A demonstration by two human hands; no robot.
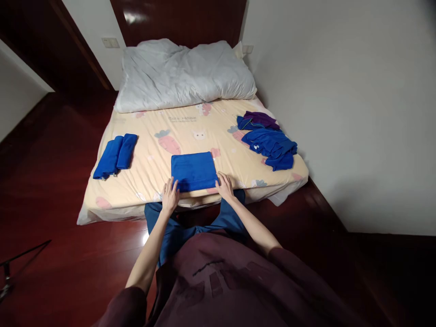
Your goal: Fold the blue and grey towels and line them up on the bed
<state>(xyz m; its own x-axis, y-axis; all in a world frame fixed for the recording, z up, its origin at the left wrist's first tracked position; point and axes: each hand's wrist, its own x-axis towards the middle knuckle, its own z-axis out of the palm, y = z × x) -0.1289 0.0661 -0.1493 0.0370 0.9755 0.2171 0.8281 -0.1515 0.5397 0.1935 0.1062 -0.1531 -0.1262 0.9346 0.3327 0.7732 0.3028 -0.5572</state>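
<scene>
A blue cloth (193, 170), folded into a flat rectangle, lies on the bed near its front edge. A folded strip runs along its near side. My left hand (170, 195) grips the near left corner, thumb resting on the fabric. At the near right corner my right hand (225, 186) holds the cloth in the same way, fingers along its side. What the fingertips do beneath the edge is hard to see. Toward the left side of the bed lie blue rolled cloths (112, 156), side by side.
Crumpled blue clothing (272, 145) with a purple piece (260, 120) lies at the bed's right side. A large white pillow or quilt (187, 75) rests against the dark headboard (180, 20). The bed's patterned sheet (150, 168) hangs over the front edge. A wall (357, 113) stands on the right.
</scene>
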